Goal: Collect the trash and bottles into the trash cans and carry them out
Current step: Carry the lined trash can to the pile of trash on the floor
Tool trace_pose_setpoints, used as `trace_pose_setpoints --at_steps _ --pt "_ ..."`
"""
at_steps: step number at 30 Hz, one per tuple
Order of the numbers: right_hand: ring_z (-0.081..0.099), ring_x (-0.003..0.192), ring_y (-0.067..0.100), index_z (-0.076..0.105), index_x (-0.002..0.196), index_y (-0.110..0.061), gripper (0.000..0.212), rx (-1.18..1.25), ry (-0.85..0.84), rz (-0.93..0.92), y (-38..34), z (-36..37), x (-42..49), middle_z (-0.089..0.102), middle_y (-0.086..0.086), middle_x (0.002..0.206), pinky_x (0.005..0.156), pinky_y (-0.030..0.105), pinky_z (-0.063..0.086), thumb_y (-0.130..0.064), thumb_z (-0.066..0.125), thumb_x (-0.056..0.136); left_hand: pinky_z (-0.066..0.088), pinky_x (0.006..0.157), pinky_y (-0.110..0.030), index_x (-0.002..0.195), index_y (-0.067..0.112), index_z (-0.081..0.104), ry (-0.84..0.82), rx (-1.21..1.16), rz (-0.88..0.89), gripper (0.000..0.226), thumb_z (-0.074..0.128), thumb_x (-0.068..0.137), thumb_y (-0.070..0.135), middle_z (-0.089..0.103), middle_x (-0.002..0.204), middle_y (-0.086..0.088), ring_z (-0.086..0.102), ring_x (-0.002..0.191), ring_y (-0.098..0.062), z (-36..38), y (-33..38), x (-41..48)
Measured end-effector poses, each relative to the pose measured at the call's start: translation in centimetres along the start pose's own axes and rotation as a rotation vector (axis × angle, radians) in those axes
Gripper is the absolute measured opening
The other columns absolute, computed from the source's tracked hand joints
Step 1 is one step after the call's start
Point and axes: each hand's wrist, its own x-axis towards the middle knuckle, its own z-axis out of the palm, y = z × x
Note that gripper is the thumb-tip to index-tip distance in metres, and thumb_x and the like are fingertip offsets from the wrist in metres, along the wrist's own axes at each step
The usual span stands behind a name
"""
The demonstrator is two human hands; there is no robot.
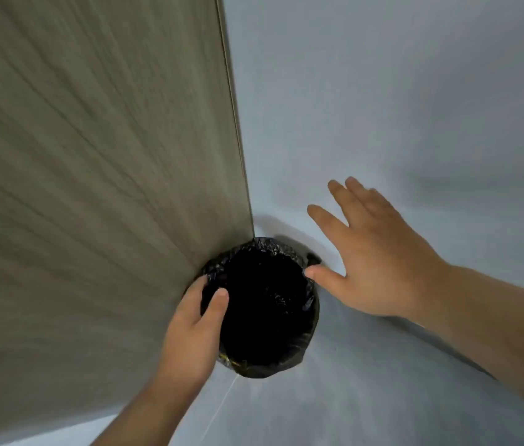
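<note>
Black-lined trash can [267, 317] stands upright in the corner between wood panel [93, 156] and white wall [382, 91], its left rim pinched by the left hand [189, 323], while the right hand [373, 252] hovers spread-fingered just beside its right rim.

No text, label or number can be read anywhere

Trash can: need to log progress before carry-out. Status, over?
Left hand grips the rim of the black-bagged trash can. Right hand open, thumb near the rim. Can sits in the corner, tight against wood panel; contents too dark to tell.
</note>
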Motion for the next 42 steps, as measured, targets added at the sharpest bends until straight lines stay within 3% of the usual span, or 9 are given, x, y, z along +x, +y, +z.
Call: trace_pose_setpoints --at_steps 3,6,9,14,21,24,27,32,42 --pt "0.029 0.139 0.048 0.048 0.137 -0.012 0.075 -0.172 -0.003 -0.064 0.1 3.6 1.5 0.035 0.029 0.148 0.112 0.063 0.023 -0.059 0.042 0.080 0.033 0.110 -0.038 0.145 0.018 0.038 0.042 0.045 -0.137 0.055 0.049 0.094 0.036 0.046 0.143 0.000 0.042 0.132 -0.022 1.4 -4.7 2.8" --pt "0.024 0.140 0.049 0.050 0.136 -0.009 0.071 -0.378 -0.029 -0.075 1.8 6.2 3.6 0.030 0.030 0.151 0.112 0.066 0.013 -0.047 0.061 0.077 0.039 0.103 -0.042 0.139 0.006 0.038 0.121 0.006 -0.322 0.059 0.052 0.090 0.037 0.049 0.136 -0.014 0.047 0.124 -0.034 2.7 -8.0 5.0" --pt "0.000 0.146 0.045 0.028 0.150 -0.017 0.074 -0.533 -0.100 0.003 3.2 7.0 5.1 0.004 0.025 0.159 0.113 0.061 -0.006 -0.053 0.043 0.087 0.045 0.088 -0.042 0.129 -0.003 0.047 0.187 -0.099 -0.492 0.048 0.054 0.090 0.024 0.060 0.114 -0.021 0.056 0.105 -0.040 3.5 -9.9 6.5" --pt "-0.018 0.146 0.037 0.007 0.154 -0.019 0.077 -0.617 -0.133 0.074 3.9 6.9 5.6 -0.014 0.017 0.160 0.116 0.056 -0.014 -0.060 0.018 0.090 0.056 0.068 -0.045 0.121 0.023 0.051 0.112 -0.235 -0.453 0.031 0.046 0.094 0.008 0.062 0.090 -0.006 0.062 0.078 -0.029 4.7 -11.3 7.2" --pt "-0.016 0.147 0.036 0.011 0.153 -0.021 0.076 -0.510 -0.199 0.110 2.5 6.4 5.7 -0.010 0.017 0.161 0.116 0.056 -0.012 -0.060 0.022 0.090 0.057 0.070 -0.058 0.112 0.021 0.050 0.150 -0.118 -0.403 0.043 0.043 0.078 -0.004 0.064 0.102 -0.015 0.064 0.089 -0.040 4.4 -12.5 7.3" --pt "0.009 0.146 0.036 0.026 0.148 -0.019 0.065 -0.301 -0.319 0.188 1.5 5.1 4.9 0.017 0.020 0.157 0.118 0.055 0.001 -0.052 0.030 0.092 0.057 0.069 -0.055 0.107 0.020 0.048 0.132 -0.119 -0.362 0.042 0.039 0.077 -0.008 0.062 0.095 -0.013 0.062 0.085 -0.036 3.4 -10.3 5.4" --pt "0.045 0.123 0.033 0.039 0.138 -0.012 0.052 0.148 -0.435 0.390 -0.1 2.8 1.8 0.049 0.013 0.131 0.105 0.044 0.036 -0.041 0.038 0.094 0.058 0.072 -0.051 0.113 0.018 0.051 0.093 -0.153 -0.313 0.043 0.039 0.081 -0.009 0.063 0.095 -0.009 0.062 0.088 -0.031 1.4 -7.4 2.0" --pt "0.062 0.098 0.032 0.058 0.111 -0.006 0.026 0.859 -0.430 0.869 -2.4 -2.9 -1.5 0.065 0.016 0.107 0.086 0.040 0.050 -0.023 0.047 0.096 0.058 0.076 -0.052 0.116 0.023 0.053 0.020 -0.205 -0.276 0.038 0.051 0.085 0.000 0.067 0.102 -0.005 0.066 0.095 -0.029 -2.6 0.1 -3.4" --pt "0.062 0.085 0.030 0.062 0.094 -0.002 0.023 0.877 -0.272 0.760 -6.0 -24.8 -7.1 0.066 0.014 0.090 0.072 0.034 0.047 -0.006 0.040 0.088 0.059 0.061 -0.044 0.108 0.028 0.051 0.000 -0.235 -0.196 0.038 0.049 0.086 -0.002 0.065 0.097 -0.002 0.066 0.083 -0.024 -14.8 17.8 -19.1"
